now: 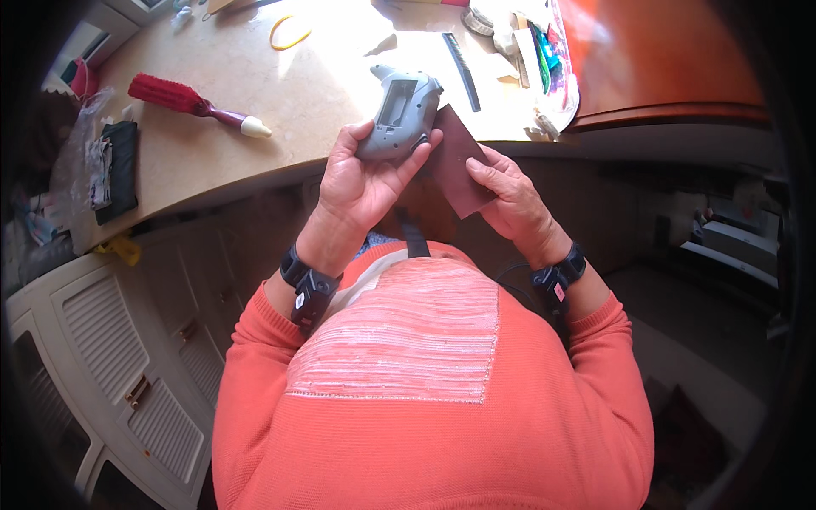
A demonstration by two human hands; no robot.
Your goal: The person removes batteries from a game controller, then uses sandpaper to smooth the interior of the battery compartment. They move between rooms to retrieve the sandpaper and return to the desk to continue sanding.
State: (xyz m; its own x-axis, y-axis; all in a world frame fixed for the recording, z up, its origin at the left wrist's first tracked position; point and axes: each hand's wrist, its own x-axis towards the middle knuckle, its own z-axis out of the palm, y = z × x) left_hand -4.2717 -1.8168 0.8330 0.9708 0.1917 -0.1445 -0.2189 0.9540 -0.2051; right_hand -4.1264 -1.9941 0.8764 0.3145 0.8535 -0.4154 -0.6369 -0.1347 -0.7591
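Note:
My left hand (361, 174) is closed around a grey game controller (411, 106), its back turned up and the battery bay uncovered. The bay looks empty. In my right hand (514, 200) is a stiff, dark reddish-brown sheet (460, 166) that looks like sandpaper, pinched with the thumb on top. The sheet's upper edge is close beside the controller's right grip and my left fingertips; whether they touch I cannot tell. Both hands are held up in front of the table's near edge.
On the pale table (297, 110) lie a red-bristled brush (200, 106), a black comb (461, 72) and a yellow rubber band (290, 33). A dark pouch (117, 170) sits at the left edge. Assorted small items in a clear bag (561, 76) lie far right, beside a reddish-brown wooden surface (663, 59).

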